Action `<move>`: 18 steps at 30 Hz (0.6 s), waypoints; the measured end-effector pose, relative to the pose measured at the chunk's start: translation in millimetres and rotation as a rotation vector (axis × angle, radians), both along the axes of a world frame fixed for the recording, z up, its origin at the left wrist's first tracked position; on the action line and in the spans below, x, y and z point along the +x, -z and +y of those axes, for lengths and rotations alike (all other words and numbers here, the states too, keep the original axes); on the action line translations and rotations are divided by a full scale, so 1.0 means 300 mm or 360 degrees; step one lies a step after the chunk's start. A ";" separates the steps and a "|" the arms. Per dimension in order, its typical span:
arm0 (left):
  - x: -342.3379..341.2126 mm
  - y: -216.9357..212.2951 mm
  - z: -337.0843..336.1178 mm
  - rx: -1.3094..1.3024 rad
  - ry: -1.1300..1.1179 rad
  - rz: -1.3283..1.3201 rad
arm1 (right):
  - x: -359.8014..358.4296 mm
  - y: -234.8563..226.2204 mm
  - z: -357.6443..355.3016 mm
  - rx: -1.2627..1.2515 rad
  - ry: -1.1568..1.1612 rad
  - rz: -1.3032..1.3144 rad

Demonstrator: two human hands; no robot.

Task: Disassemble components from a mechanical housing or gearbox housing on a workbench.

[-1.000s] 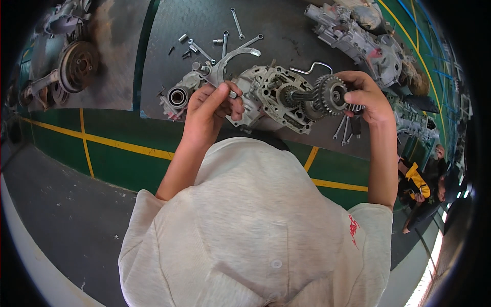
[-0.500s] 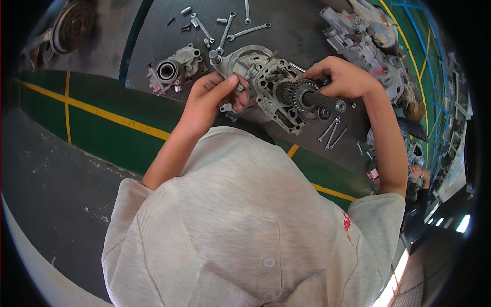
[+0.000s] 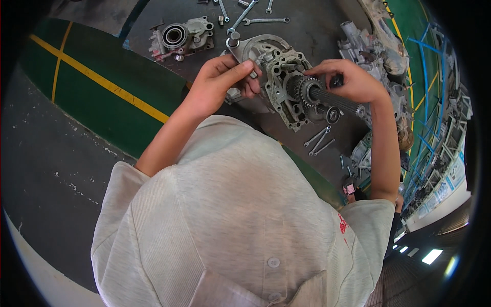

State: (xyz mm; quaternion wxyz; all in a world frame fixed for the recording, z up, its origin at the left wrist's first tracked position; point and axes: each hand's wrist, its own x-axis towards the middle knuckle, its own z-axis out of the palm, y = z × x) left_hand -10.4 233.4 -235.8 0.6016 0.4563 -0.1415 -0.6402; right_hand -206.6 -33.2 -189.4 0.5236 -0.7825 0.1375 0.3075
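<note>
Before me a grey metal gearbox housing (image 3: 286, 116) stands on the dark tabletop, with a toothed gear (image 3: 307, 91) and a long splined shaft (image 3: 338, 100) sticking out to the right. My left hand (image 3: 220, 84) is closed at the housing's left side, thumb and fingers pinching a short metal bar (image 3: 252, 73). Beyond those fingers, a round metal knob (image 3: 234, 38) rises from the same side. Behind the shaft, my right hand (image 3: 355, 82) is curled round a black round-ended object (image 3: 336, 81), mostly hidden by the palm. Its fingertips reach toward the gear.
A smaller bearing housing (image 3: 176, 37) lies to the left. Several wrenches (image 3: 266, 21) lie beyond the gearbox, and more small wrenches (image 3: 318, 139) lie nearer on the right. Another large gearbox casing (image 3: 376, 56) stands at the right. Green floor (image 3: 102, 115) with yellow lines borders the table.
The view has shifted, so the tabletop things sit higher in it. Both hands stay at the gearbox; my right hand has turned, and the black end in it now shows.
</note>
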 end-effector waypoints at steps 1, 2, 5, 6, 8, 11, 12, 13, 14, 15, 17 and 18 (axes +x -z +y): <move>-0.004 -0.002 0.005 -0.0008 0.0000 -0.0010 | -0.003 -0.011 0.011 0.0053 0.0017 0.0039; -0.008 -0.005 0.011 0.0019 -0.0025 -0.0014 | -0.007 -0.014 0.020 0.0045 0.0019 0.0025; -0.015 -0.015 0.028 0.0057 -0.0049 -0.0063 | -0.014 -0.034 0.058 -0.0184 -0.0104 -0.0259; -0.016 -0.017 0.033 0.0077 -0.0061 -0.0089 | -0.022 -0.026 0.066 -0.0196 -0.0086 -0.0282; -0.017 -0.026 0.040 0.0079 -0.0033 -0.0117 | -0.046 0.004 0.078 -0.0271 -0.0070 -0.0614; -0.017 -0.037 0.054 0.0092 -0.0023 -0.0120 | -0.043 -0.031 0.107 -0.0331 0.0047 -0.0468; -0.014 -0.039 0.061 0.0107 -0.0046 -0.0090 | -0.035 -0.048 0.120 -0.0344 0.0091 -0.0309; -0.010 -0.037 0.065 0.0118 -0.0047 -0.0085 | -0.030 -0.062 0.131 -0.0409 0.0115 -0.0296; -0.002 -0.034 0.066 0.0091 -0.0001 -0.0100 | -0.038 -0.057 0.133 -0.0438 0.0161 -0.0304; 0.007 -0.030 0.067 0.0083 0.0032 -0.0083 | -0.051 -0.039 0.134 -0.0438 0.0164 -0.0394; 0.030 -0.028 0.074 0.0066 0.0089 -0.0043 | -0.050 -0.044 0.150 -0.0451 0.0203 -0.0408; 0.049 -0.030 0.070 0.0045 0.0122 -0.0043 | -0.050 -0.047 0.150 -0.0476 0.0233 -0.0404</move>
